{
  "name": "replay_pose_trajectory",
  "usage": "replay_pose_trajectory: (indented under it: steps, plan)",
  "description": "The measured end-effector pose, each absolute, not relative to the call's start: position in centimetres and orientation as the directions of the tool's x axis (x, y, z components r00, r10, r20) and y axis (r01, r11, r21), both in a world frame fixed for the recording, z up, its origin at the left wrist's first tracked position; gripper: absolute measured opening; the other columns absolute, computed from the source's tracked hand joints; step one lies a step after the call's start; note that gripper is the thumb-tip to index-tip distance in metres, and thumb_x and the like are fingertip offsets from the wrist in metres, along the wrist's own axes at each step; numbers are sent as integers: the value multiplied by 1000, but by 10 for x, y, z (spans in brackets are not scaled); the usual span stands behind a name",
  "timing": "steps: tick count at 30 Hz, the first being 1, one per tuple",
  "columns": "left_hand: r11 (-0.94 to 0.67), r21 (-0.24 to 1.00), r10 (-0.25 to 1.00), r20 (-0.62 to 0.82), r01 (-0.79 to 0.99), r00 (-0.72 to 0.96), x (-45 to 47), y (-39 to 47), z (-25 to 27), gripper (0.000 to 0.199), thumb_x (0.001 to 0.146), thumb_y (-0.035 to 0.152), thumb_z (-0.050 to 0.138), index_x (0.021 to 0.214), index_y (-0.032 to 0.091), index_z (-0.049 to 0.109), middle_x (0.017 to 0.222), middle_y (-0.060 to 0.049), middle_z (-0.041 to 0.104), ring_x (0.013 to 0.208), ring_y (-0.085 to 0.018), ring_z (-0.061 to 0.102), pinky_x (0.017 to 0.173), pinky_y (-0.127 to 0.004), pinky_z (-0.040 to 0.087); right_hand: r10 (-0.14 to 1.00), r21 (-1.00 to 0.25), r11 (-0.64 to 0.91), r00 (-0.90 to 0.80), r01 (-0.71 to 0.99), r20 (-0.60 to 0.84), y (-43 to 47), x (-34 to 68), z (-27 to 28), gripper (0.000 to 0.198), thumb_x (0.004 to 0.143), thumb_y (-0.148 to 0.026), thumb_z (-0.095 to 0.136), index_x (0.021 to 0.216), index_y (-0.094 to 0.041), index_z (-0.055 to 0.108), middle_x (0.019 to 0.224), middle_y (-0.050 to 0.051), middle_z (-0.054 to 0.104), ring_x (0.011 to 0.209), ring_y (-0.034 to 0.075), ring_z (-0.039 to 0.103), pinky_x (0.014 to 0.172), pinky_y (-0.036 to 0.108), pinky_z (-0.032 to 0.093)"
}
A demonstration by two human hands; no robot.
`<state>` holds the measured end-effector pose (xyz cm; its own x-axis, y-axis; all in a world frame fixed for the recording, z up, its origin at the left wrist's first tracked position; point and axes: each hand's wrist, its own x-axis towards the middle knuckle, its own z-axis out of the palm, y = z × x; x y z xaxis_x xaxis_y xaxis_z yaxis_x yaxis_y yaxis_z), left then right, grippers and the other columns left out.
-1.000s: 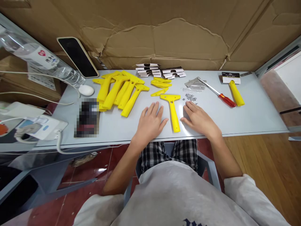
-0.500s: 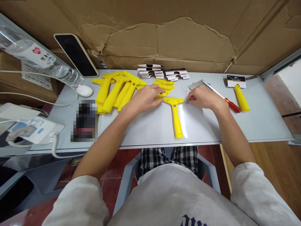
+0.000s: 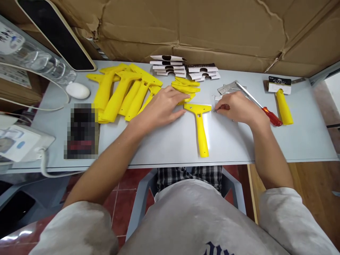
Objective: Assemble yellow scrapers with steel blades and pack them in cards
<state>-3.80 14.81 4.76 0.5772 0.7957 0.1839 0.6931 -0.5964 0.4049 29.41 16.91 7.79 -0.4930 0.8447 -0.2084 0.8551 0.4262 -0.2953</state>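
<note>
A yellow scraper handle lies on the table between my hands, wide head away from me. My left hand is just left of that head, fingers and thumb apart; its fingertips reach the small stacked yellow plastic pieces. To the right of the head, my right hand is closed in a pinch at the tabletop, with what looks like a small metal screw at its fingertips. Metal plates lie just beyond this hand. A screwdriver with a red handle rests on them, angled right.
More yellow scraper handles are piled on the left. Folded black-and-white cards stand at the back. A carded yellow scraper lies far right. Phone, white oval object, bottle and power strip occupy the left side.
The camera view has moved closer to the table, shifting everything in frame. Both hands keep nearly the same places beside the scraper handle, the right one still pinching near the tabletop.
</note>
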Motion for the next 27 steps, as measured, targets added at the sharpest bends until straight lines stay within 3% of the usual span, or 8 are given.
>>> replay_pose_trajectory:
  steps: [4,8,11,17,22,27]
  plan:
    - [-558,388,827,191,734,528,-30,142,50,46,105,33,64,147,21,77,145,-13,81,138,-38,70,124,-59,54,830,-320,457,-527,830,-183,170,295,73,33,101,-25,62,114,-19,91,112,7,81,94,14,67,98,31,51]
    - [-334,398,942,110,854,317,-6,116,66,49,111,44,56,145,15,77,122,-15,86,116,-35,80,109,-51,60,844,-311,423,-495,851,-206,168,293,73,36,101,-22,59,119,-20,90,117,6,82,99,15,68,100,31,51]
    - [-234,334,963,-51,913,265,20,92,82,63,113,57,56,161,17,66,121,-15,86,112,-38,82,102,-50,60,840,-290,419,-489,861,-238,165,291,76,40,102,-20,56,124,-20,89,121,7,81,106,17,68,103,31,50]
    - [-194,185,957,-180,963,227,53,69,88,90,110,73,59,180,22,37,117,-16,86,109,-41,83,97,-47,60,845,-257,430,-486,866,-223,158,289,78,39,104,-26,55,121,-15,88,118,12,80,109,19,69,104,31,50]
    - [-188,174,953,-207,967,223,55,63,84,89,110,64,59,182,20,32,112,-14,86,107,-41,83,94,-48,61,855,-270,410,-470,871,-218,156,289,79,39,106,-33,58,122,-14,87,113,14,80,106,19,71,99,30,51]
    - [-187,189,946,-230,964,228,54,60,83,74,110,49,56,178,24,39,116,-12,87,103,-40,83,89,-49,62,857,-229,397,-448,889,-255,154,287,80,37,102,-20,56,120,-18,88,116,12,80,103,18,71,95,31,49]
